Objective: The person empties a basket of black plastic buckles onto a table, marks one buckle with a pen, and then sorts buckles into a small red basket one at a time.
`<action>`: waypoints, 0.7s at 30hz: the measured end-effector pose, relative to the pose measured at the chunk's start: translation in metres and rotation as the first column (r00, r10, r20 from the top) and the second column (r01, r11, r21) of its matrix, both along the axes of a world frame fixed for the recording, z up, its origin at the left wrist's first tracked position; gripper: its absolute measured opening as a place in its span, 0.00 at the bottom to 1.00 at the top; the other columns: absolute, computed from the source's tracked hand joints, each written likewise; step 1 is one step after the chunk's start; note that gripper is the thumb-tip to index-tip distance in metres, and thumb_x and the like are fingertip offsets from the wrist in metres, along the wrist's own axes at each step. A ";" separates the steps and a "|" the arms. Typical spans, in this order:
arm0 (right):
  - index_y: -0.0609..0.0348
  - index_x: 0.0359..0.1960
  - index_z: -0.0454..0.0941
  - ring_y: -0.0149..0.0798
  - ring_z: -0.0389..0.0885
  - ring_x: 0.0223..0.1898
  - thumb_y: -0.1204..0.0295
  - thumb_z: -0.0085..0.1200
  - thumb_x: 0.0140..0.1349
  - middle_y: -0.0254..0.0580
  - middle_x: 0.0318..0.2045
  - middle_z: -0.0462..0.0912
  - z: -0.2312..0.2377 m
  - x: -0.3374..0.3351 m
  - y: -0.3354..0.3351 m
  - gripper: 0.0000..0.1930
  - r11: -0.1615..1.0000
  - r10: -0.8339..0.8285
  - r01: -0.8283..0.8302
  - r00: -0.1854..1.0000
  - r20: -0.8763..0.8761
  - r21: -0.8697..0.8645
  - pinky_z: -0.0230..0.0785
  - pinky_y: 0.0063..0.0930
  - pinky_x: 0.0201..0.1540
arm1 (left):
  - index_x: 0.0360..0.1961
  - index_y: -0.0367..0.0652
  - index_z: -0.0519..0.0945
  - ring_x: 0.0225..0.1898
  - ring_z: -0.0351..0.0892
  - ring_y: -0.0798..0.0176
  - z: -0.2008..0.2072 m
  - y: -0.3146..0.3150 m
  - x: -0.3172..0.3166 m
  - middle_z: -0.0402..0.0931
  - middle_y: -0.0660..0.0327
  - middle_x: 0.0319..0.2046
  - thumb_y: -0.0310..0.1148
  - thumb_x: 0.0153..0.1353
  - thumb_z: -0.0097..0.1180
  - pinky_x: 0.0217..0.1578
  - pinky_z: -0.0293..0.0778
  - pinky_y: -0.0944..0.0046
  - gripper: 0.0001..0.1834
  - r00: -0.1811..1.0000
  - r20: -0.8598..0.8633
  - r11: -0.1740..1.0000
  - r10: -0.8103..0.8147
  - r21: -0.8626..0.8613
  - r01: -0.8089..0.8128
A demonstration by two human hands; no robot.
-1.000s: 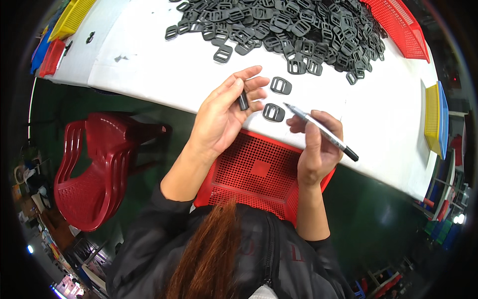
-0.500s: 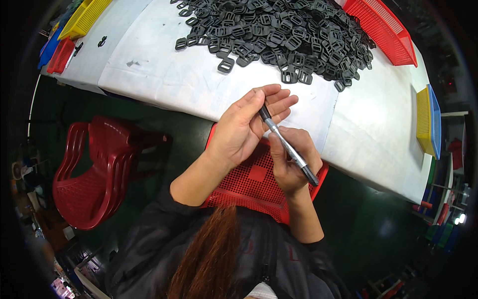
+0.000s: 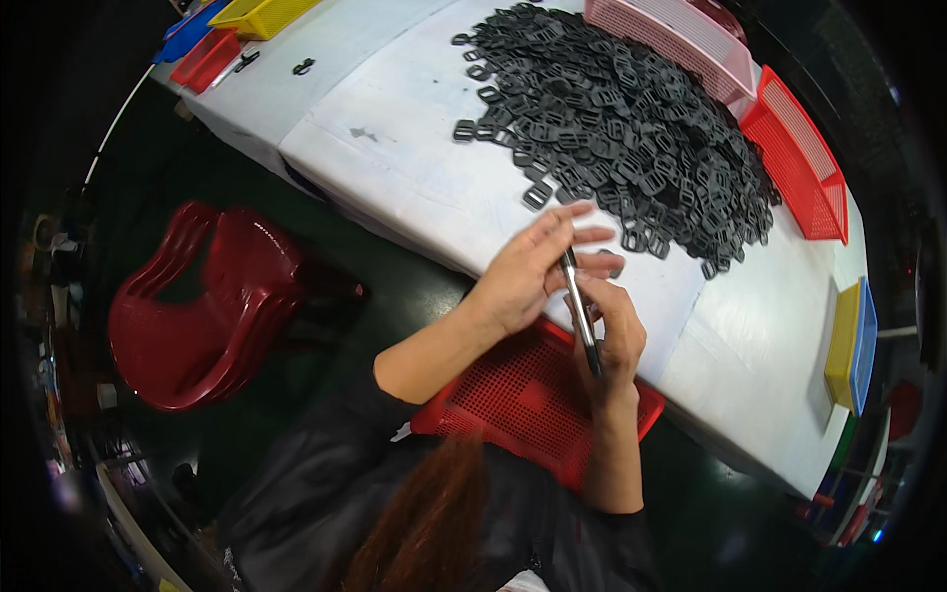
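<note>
A slim grey marker pen (image 3: 579, 308) with black ends slants between my two hands, over the table's near edge. My left hand (image 3: 518, 278) has its thumb on the pen's upper black end, while its other fingers stretch out to the right. Lower down, my right hand (image 3: 619, 331) grips the barrel, and the pen's lower black end sticks out beside the palm. Beyond my fingertips spreads a large pile of black plastic strap buckles (image 3: 631, 128), a few lying loose at its near edge.
A red perforated basket (image 3: 513, 395) sits below my forearms, against the white-covered table (image 3: 395, 178). Pink (image 3: 681, 44) and red baskets (image 3: 804, 163) border the pile. Yellow and blue trays (image 3: 850, 345) stand at the right edge. A dark red plastic chair (image 3: 212, 306) is at left.
The view has turned, so the table and pile sit lower and farther right, and a pink basket shows. The marker stands steeper between my hands, which both still hold it.
</note>
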State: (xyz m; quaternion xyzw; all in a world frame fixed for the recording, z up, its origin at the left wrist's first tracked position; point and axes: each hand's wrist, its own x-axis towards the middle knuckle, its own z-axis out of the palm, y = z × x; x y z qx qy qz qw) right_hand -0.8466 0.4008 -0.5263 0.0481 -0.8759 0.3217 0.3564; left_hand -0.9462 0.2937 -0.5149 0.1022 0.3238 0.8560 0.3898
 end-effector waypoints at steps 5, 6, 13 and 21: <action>0.65 0.56 0.69 0.30 0.79 0.35 0.86 0.51 0.60 0.46 0.39 0.81 0.048 0.028 -0.011 0.20 0.845 -0.002 0.067 0.993 0.121 -0.531 0.72 0.21 0.37 | 0.63 0.42 0.61 0.29 0.78 0.63 -0.010 -0.052 -0.153 0.80 0.54 0.38 0.32 0.67 0.48 0.35 0.74 0.66 0.24 0.351 -0.920 0.479 0.174 -0.232 -0.847; 0.68 0.58 0.65 0.34 0.80 0.37 0.76 0.49 0.66 0.50 0.40 0.81 0.067 0.032 -0.021 0.20 0.735 0.162 -0.106 0.987 0.022 -0.670 0.72 0.23 0.39 | 0.59 0.41 0.67 0.36 0.81 0.52 -0.021 -0.073 -0.194 0.79 0.48 0.42 0.33 0.65 0.50 0.42 0.74 0.60 0.21 0.286 -0.958 0.299 -0.029 -0.281 -0.912; 0.74 0.60 0.57 0.53 0.79 0.42 0.48 0.38 0.69 0.67 0.41 0.78 0.135 -0.014 -0.062 0.35 -0.442 0.612 -0.732 0.177 -0.771 -0.519 0.71 0.43 0.49 | 0.58 0.49 0.72 0.54 0.69 0.47 -0.057 -0.111 -0.334 0.72 0.55 0.53 0.32 0.65 0.44 0.49 0.71 0.47 0.20 0.155 -0.750 -0.052 -0.643 -0.160 -0.986; 0.70 0.64 0.48 0.51 0.78 0.44 0.43 0.33 0.68 0.62 0.41 0.78 0.117 -0.011 -0.020 0.39 -0.379 0.615 -0.761 0.218 -0.757 -0.527 0.67 0.47 0.53 | 0.51 0.46 0.78 0.54 0.69 0.52 -0.043 -0.044 -0.230 0.75 0.58 0.51 0.21 0.54 0.57 0.54 0.67 0.55 0.21 -0.414 -0.882 0.300 -0.225 0.341 -0.891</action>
